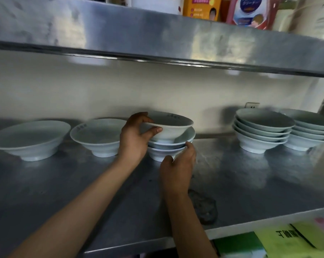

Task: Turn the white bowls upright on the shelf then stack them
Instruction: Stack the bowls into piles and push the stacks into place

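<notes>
right hand (178,164) curled against the lowest bowl of a short stack (168,148) mid-shelf, thumb under its rim | left hand (137,138) pinched the top white bowl (171,127) by its rim (upright, seemingly seated on the stack) | two single upright bowls (97,136) left | two taller stacks (261,131) right | steel shelf (250,183)

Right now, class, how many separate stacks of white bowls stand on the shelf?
3: the middle stack between the hands, a taller stack to its right, and another at the far right, partly cut off. More may lie out of view.
</notes>
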Available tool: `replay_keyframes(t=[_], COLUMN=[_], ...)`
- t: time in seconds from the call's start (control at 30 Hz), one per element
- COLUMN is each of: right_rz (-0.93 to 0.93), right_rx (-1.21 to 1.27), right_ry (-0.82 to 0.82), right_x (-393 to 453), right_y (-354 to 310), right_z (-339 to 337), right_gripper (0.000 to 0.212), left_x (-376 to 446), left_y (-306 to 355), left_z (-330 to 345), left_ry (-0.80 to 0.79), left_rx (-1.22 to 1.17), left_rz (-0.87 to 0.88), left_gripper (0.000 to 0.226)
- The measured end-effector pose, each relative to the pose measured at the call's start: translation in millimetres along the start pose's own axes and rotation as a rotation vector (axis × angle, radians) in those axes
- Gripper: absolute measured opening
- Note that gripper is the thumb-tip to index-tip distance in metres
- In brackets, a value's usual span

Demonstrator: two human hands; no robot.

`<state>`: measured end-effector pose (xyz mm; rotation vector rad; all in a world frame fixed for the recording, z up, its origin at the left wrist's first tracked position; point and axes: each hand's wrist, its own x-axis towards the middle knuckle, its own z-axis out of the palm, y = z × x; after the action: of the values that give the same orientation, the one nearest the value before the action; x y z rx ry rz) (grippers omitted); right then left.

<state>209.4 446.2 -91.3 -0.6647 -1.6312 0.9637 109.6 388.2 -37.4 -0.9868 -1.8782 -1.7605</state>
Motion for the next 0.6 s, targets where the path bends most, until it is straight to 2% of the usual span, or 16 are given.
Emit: replay_keyframes(t=[0.13, 0.33, 0.47, 0.53, 0.6], right_rz=[-0.035, -0.075, -0.081, -0.085, -0.089], right_rx=[-0.030, -0.007, -0.006, -0.005, -0.005], right_ry=[0.074, 0.088, 0.087, 0.080, 0.071], right_x=[0.8, -0.4, 0.0, 0.3, 0.4], right_y=[0.3, 0.8, 2.6, 2.4, 2.1], right_z=[-1.4, -1.3, -1.0, -0.7, -0.6], right_gripper=[0.079, 0.075, 0.071, 0.070, 0.068], left_x=[-7.2, -16.6, -19.5, -24.7, -31.4], left_y=[-12.6, -40.6, -46.0, -44.0, -41.6], left_z=[5.0, 11.2, 8.9, 5.7, 2.1], left_ry=[-0.051, -0.144, -0.223, -0.229, -0.214], left_rx=[-0.004, 0.088, 0.241, 0.291, 0.356], left_rz=[-0.091, -0.010, 0.092, 0.108, 0.156], left_gripper=[0.022, 0.026, 0.032, 0.032, 0.042])
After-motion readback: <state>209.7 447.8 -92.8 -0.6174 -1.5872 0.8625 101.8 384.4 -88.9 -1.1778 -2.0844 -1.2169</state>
